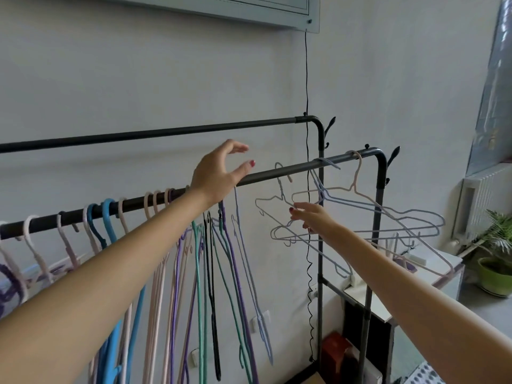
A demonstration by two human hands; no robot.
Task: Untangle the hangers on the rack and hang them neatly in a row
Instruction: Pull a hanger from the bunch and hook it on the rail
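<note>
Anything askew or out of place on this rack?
Yes. Near the right end of the front rail, a cluster of pale wire hangers sits interlocked and tilted; one hanger's hook is off the rail. The right hand touches it.

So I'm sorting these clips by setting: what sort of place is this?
Probably a room in a home, perhaps a bedroom or laundry corner. A black clothes rack stands against a plain wall, there's a radiator by the window, and a potted plant beside it.
</note>
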